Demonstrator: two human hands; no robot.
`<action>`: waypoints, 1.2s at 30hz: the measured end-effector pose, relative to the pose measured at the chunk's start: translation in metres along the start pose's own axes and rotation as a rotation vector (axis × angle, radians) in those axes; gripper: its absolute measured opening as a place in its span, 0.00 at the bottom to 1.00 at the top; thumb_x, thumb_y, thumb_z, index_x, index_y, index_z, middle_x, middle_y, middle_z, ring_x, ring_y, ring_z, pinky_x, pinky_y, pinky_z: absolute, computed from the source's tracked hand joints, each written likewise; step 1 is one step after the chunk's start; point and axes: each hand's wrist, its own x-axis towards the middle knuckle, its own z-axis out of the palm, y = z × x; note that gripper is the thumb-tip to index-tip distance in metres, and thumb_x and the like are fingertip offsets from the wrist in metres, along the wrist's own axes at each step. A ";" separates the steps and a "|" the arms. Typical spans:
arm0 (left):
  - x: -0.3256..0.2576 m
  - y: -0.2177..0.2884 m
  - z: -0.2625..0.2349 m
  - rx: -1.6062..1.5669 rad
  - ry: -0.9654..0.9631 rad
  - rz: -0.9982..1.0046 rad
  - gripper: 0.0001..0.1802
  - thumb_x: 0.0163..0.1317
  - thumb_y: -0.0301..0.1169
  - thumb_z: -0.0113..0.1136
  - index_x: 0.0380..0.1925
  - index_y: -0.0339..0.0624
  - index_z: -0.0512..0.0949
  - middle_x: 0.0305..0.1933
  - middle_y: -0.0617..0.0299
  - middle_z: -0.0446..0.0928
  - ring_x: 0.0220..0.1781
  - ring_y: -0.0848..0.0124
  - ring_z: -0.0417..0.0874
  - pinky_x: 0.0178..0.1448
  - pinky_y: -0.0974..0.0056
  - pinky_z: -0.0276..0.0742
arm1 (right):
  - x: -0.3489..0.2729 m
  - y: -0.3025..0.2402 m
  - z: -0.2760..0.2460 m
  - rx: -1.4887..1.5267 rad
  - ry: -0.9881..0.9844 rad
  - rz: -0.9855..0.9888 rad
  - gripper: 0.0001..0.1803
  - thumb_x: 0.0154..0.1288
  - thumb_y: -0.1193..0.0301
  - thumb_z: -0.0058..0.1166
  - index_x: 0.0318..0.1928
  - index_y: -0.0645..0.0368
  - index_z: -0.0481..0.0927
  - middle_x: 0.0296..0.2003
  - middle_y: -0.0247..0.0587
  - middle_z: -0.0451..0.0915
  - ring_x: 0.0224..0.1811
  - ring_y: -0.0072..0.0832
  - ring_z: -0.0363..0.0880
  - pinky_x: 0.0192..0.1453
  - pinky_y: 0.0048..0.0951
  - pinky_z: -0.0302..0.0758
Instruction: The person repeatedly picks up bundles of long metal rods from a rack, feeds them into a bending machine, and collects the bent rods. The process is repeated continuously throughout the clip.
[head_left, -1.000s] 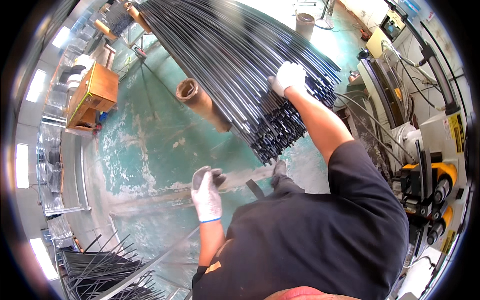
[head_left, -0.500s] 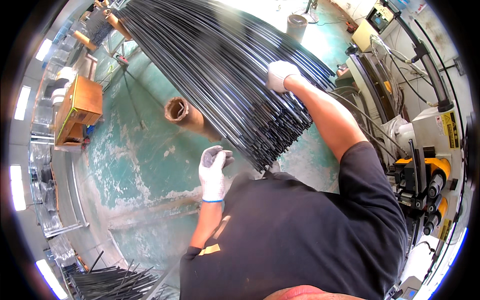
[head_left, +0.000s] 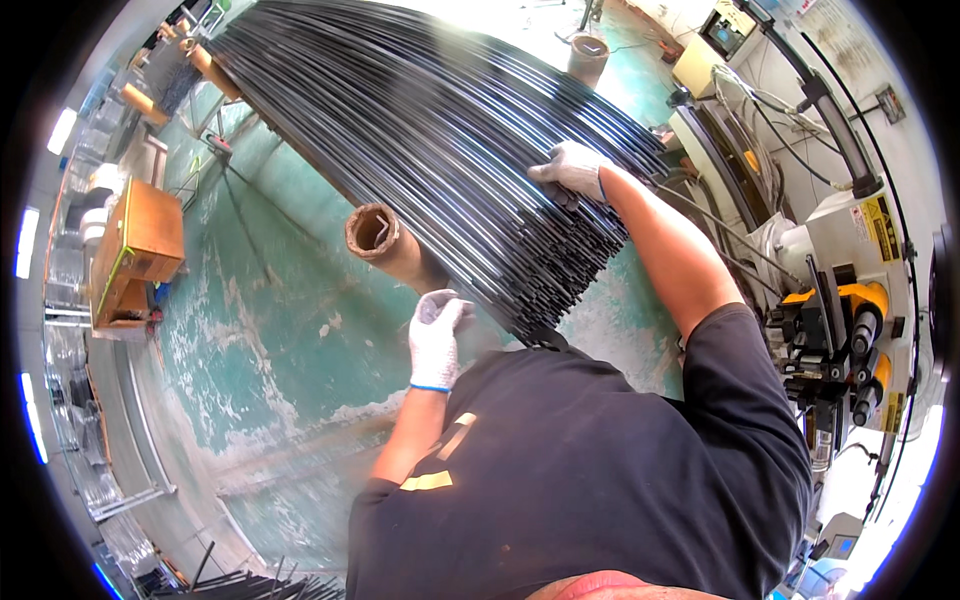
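right hand (head_left: 572,168) pressed flat and open on the rod bundle (head_left: 440,140), left hand (head_left: 437,335) loosely curled, empty, near the rod ends: rods may slide, pinching fingers.

The bundle of dark metal rods (head_left: 430,130) runs out of view at the top edge; its near ends vanish behind the person's dark shirt (head_left: 600,480).
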 end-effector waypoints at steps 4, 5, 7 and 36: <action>0.006 0.008 0.027 0.012 -0.136 -0.037 0.10 0.74 0.27 0.57 0.51 0.36 0.77 0.41 0.52 0.86 0.40 0.64 0.87 0.49 0.60 0.85 | -0.055 -0.021 0.014 -0.135 0.100 0.050 0.26 0.78 0.53 0.56 0.30 0.66 0.77 0.15 0.39 0.74 0.12 0.27 0.71 0.17 0.34 0.70; 0.012 0.009 0.033 0.009 -0.167 -0.033 0.10 0.75 0.27 0.57 0.51 0.36 0.76 0.42 0.52 0.86 0.40 0.65 0.87 0.50 0.60 0.85 | -0.078 -0.022 0.020 -0.121 0.107 0.118 0.27 0.77 0.53 0.56 0.35 0.69 0.79 0.16 0.40 0.74 0.13 0.27 0.72 0.20 0.36 0.72; 0.026 0.016 0.051 -0.020 -0.210 -0.060 0.09 0.74 0.27 0.59 0.49 0.35 0.77 0.41 0.54 0.85 0.41 0.66 0.86 0.49 0.62 0.85 | -0.130 -0.012 0.027 -0.232 0.097 0.150 0.28 0.76 0.52 0.56 0.41 0.72 0.79 0.21 0.48 0.78 0.22 0.37 0.82 0.31 0.42 0.78; 0.015 0.006 0.371 -0.444 -0.672 -0.264 0.09 0.70 0.24 0.60 0.48 0.37 0.77 0.42 0.57 0.79 0.46 0.61 0.81 0.71 0.43 0.76 | -0.726 0.534 0.120 -0.715 1.452 1.230 0.17 0.61 0.78 0.56 0.52 0.64 0.79 0.43 0.59 0.82 0.55 0.55 0.80 0.62 0.48 0.74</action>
